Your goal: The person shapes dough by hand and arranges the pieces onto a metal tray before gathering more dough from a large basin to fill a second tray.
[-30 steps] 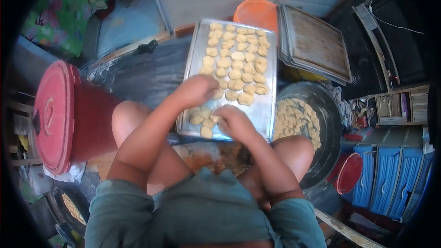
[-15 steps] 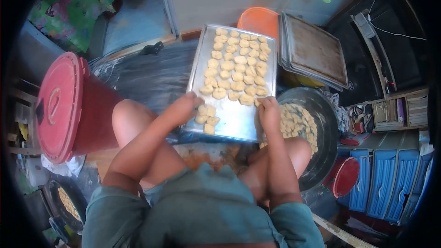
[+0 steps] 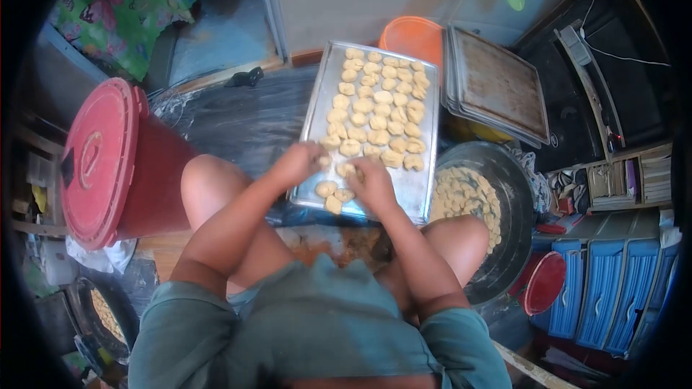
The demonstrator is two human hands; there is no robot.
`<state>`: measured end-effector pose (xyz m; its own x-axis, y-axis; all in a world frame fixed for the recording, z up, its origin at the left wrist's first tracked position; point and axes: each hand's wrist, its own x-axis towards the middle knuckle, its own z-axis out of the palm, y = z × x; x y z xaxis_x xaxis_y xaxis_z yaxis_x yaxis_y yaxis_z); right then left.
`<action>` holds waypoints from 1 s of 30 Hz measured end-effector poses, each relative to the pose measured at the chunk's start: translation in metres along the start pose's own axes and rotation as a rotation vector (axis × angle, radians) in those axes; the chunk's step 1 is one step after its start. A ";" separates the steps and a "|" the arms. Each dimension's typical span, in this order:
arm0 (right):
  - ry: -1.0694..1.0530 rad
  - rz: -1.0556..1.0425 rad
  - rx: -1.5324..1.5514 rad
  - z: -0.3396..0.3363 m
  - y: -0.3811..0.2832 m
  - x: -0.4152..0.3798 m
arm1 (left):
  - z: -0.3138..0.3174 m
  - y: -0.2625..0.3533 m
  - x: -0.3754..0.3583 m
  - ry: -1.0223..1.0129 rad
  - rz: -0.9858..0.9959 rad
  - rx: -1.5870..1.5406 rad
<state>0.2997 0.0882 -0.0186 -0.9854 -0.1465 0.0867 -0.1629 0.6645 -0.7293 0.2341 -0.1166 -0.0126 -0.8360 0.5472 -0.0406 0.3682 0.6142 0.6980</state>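
A metal baking tray (image 3: 389, 198) lies in front of me, tilted slightly, with rows of pale dough pieces (image 3: 378, 122) over its far part. My left hand (image 3: 299, 164) is over the tray's near left side, its fingertips pinched on a dough piece (image 3: 324, 161). Beside it, my right hand (image 3: 370, 184) has its fingers closed on another dough piece (image 3: 344, 170), partly hidden by the fingers. A small loose group of dough pieces (image 3: 334, 203) sits on the tray just below both hands.
At right stands a black tub (image 3: 513, 223) holding many more dough pieces. Stacked baking trays (image 3: 497, 86) lean behind it, near an orange bucket (image 3: 412, 37). On the left is a large red lidded bin (image 3: 101, 166); blue drawers (image 3: 602, 288) stand at far right.
My right hand has moved left from the tray's right side to the loose dough group, taking hold of a piece. My left hand has shifted slightly inward. A piece now fills the near row's right end.
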 end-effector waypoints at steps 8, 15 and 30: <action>0.111 -0.103 -0.164 -0.006 0.000 -0.004 | 0.004 0.000 0.002 -0.002 0.096 0.107; 0.151 0.049 -0.136 -0.019 0.012 -0.007 | 0.017 0.015 0.010 0.090 0.504 0.388; 0.207 0.136 -0.146 -0.055 0.020 -0.032 | 0.048 0.037 0.022 0.206 0.604 0.389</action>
<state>0.3253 0.1463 0.0013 -0.9854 0.0940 0.1422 -0.0189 0.7688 -0.6392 0.2486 -0.0547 -0.0222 -0.4878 0.7591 0.4311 0.8729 0.4181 0.2515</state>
